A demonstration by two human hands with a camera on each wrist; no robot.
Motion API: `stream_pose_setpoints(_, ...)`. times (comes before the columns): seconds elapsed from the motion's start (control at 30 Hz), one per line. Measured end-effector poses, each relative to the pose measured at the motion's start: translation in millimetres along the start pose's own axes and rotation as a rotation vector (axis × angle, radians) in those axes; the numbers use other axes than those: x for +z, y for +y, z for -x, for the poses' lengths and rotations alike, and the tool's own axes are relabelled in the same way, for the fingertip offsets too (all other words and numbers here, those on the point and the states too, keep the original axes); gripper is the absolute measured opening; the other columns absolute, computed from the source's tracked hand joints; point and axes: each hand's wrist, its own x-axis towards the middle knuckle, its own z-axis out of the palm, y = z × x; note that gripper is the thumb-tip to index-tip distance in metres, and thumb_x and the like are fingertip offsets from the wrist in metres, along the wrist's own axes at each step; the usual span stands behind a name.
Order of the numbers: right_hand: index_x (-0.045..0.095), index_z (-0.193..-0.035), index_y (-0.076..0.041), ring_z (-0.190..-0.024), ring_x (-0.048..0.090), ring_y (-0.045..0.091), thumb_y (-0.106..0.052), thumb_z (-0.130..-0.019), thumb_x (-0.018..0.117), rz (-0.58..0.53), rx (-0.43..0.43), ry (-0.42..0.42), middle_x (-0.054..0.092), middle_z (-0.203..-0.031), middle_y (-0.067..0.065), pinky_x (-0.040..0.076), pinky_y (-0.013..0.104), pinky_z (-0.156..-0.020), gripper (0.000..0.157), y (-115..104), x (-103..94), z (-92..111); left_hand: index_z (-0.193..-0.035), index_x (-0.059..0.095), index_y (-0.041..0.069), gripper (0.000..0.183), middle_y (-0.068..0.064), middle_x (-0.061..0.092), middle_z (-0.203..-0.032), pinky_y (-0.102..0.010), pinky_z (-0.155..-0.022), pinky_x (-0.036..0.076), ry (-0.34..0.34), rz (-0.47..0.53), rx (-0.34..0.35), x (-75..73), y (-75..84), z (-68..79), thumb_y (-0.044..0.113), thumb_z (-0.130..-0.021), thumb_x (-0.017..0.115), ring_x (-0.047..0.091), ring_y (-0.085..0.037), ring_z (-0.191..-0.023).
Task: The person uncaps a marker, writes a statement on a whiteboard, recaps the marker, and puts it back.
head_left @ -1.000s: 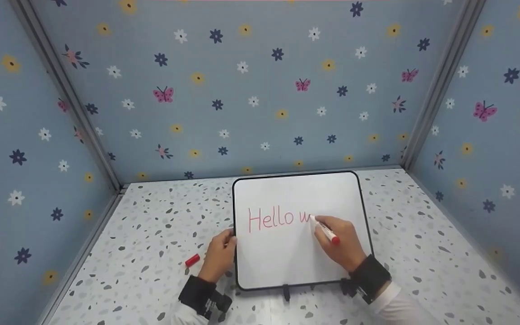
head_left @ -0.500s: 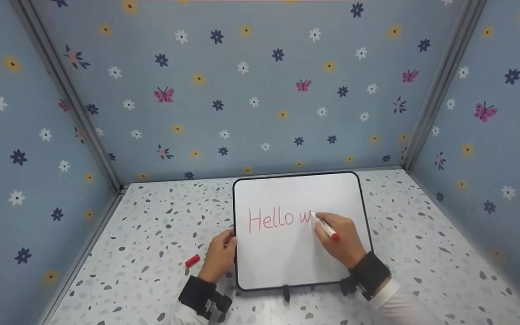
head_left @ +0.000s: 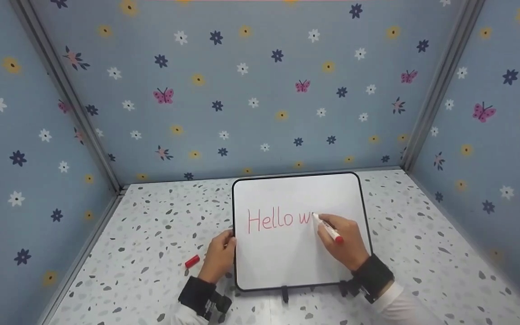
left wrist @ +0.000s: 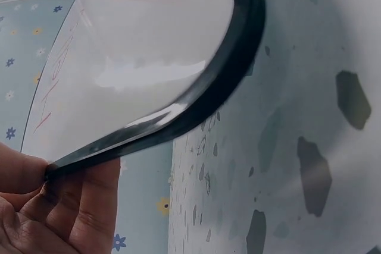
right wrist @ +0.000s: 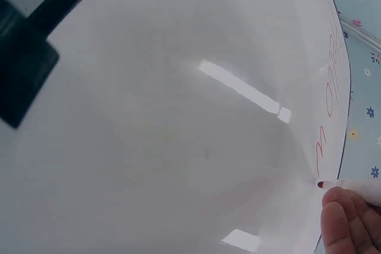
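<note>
A whiteboard (head_left: 278, 262) with a black frame stands tilted on the table, bearing "Hello w" in thin red handwriting (head_left: 270, 218). My left hand (head_left: 218, 253) grips its left edge; in the left wrist view the thumb lies on the front and the fingers (left wrist: 89, 206) curl behind the frame. My right hand (head_left: 343, 239) pinches a white marker (head_left: 328, 228) with a red end. The marker's red tip (right wrist: 321, 184) is right at the board, just past the "w". Left of the board lies a red marker cap (head_left: 192, 261).
The speckled table (head_left: 151, 225) is enclosed by blue flowered panels (head_left: 251, 90) at the back and both sides. A black stand foot (head_left: 285, 294) pokes out below the board's lower edge. Black camera straps (head_left: 197, 291) wrap both wrists.
The right hand and marker have shifted slightly right, and the last stroke of the "w" now shows finished. The left hand keeps its hold on the board's edge.
</note>
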Motion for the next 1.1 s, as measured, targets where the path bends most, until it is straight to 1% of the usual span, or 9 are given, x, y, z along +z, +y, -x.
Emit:
stream_pose_setpoints(0.17,0.081,-0.105,0.006,-0.079,0.079,0.028,0.002,-0.09,0.07,-0.008,0.004,-0.007,0.083,-0.097,0.019,0.067,0.05,-0.073,0.019,0,0.3,0,-0.141,0.061,-0.012,0.038,-0.03,0.071,-0.133,-0.058,-0.107,0.058,0.002,0.004,-0.003,0.5,0.2,0.4,0.007,-0.111,0.048,0.066,-0.047,-0.131)
stream_pose_setpoints(0.3,0.081,-0.105,0.007,-0.081,0.079,0.029,0.002,-0.091,0.069,-0.01,0.005,-0.013,0.083,-0.098,0.019,0.067,0.051,-0.075,0.02,1,1.2,0,-0.139,0.062,-0.013,0.037,-0.031,0.071,-0.132,-0.059,-0.107,0.058,0.008,-0.004,0.018,0.4,-0.4,0.2,0.006,-0.11,0.048,0.067,-0.047,-0.13)
stream_pose_setpoints(0.4,0.081,-0.105,0.006,-0.076,0.077,0.025,0.001,-0.09,0.068,-0.008,-0.003,-0.014,0.083,-0.096,0.018,0.067,0.048,-0.072,0.02,1,1.4,0,-0.136,0.064,-0.013,0.036,-0.03,0.072,-0.129,-0.058,-0.105,0.059,0.015,-0.016,0.038,0.5,-0.9,-0.2,0.005,-0.109,0.048,0.069,-0.045,-0.126)
stream_pose_setpoints(0.5,0.081,-0.104,0.005,-0.071,0.072,0.02,0.002,-0.088,0.068,-0.011,-0.016,-0.015,0.083,-0.094,0.016,0.065,0.043,-0.068,0.02,0,1.6,2,-0.136,0.064,-0.012,0.036,-0.029,0.073,-0.128,-0.057,-0.105,0.059,0.017,-0.017,0.033,0.8,-1.0,-0.4,0.005,-0.109,0.047,0.069,-0.043,-0.126)
stream_pose_setpoints(0.63,0.081,-0.103,0.006,-0.066,0.065,0.015,0.003,-0.088,0.069,-0.021,-0.038,-0.018,0.082,-0.09,0.015,0.06,0.035,-0.062,0.02,0,2.0,4,-0.137,0.064,-0.012,0.037,-0.03,0.071,-0.133,-0.058,-0.109,0.057,0.01,-0.013,0.021,0.8,-1.2,-0.5,0.005,-0.109,0.047,0.067,-0.046,-0.131)
stream_pose_setpoints(0.73,0.081,-0.102,0.006,-0.065,0.063,0.013,0.003,-0.087,0.069,-0.024,-0.043,-0.019,0.081,-0.088,0.014,0.057,0.032,-0.059,0.019,0,1.8,7,-0.137,0.063,-0.012,0.036,-0.031,0.07,-0.134,-0.059,-0.109,0.056,0.007,-0.021,0.022,0.8,-1.5,-0.5,0.004,-0.109,0.046,0.065,-0.048,-0.132)
stream_pose_setpoints(0.97,0.082,-0.101,0.004,-0.064,0.061,0.01,0.002,-0.086,0.07,-0.024,-0.019,-0.031,0.08,-0.085,0.012,0.056,0.03,-0.059,0.019,1,-1.4,14,-0.138,0.063,-0.011,0.037,-0.03,0.07,-0.135,-0.059,-0.11,0.056,0.002,-0.008,0.003,0.6,-0.2,-0.2,0.005,-0.11,0.047,0.065,-0.047,-0.134)
stream_pose_setpoints(1.1,0.082,-0.1,0.004,-0.066,0.064,0.013,0.002,-0.086,0.07,-0.021,-0.005,-0.03,0.081,-0.087,0.013,0.058,0.032,-0.061,0.019,3,-4.3,16,-0.139,0.063,-0.012,0.037,-0.031,0.069,-0.136,-0.058,-0.11,0.056,0.003,-0.004,0.014,0.6,0.2,-0.3,0.005,-0.11,0.047,0.065,-0.047,-0.133)
